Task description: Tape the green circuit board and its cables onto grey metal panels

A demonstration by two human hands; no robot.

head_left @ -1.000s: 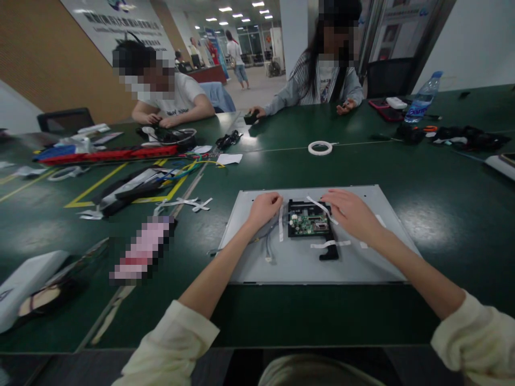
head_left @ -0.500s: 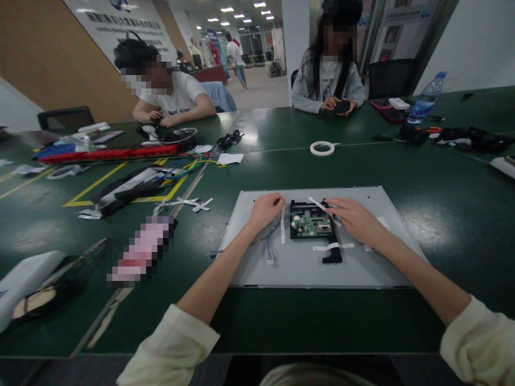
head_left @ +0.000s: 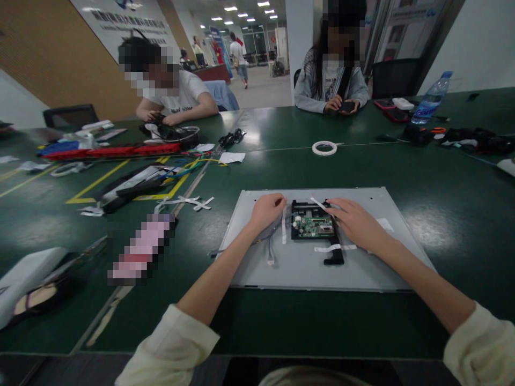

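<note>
A flat grey panel (head_left: 249,271) lies on the table under both my hands. On it sits a black plastic frame (head_left: 333,253) with a green circuit board (head_left: 311,227). My left hand (head_left: 267,210) is closed over the panel left of the frame, fingertips curled beside the top of a white tape strip (head_left: 284,230); what they hold, if anything, is hidden. Stretched fingers of my right hand (head_left: 354,220) touch a slanted tape strip (head_left: 317,203) at the frame's upper right corner. Another tape strip (head_left: 336,248) crosses the frame's lower arm. Thin grey cables (head_left: 270,252) trail below my left hand.
A tape roll (head_left: 324,148) lies beyond the panel. To the left are a phone (head_left: 142,249), tape scraps (head_left: 197,202) and a black bundle with wires (head_left: 132,185). A water bottle (head_left: 432,99) stands far right. Two people sit across the green table (head_left: 277,171).
The view has shifted slightly. Both my hands keep nearly the same places over the panel, and the tape strips look unmoved.
</note>
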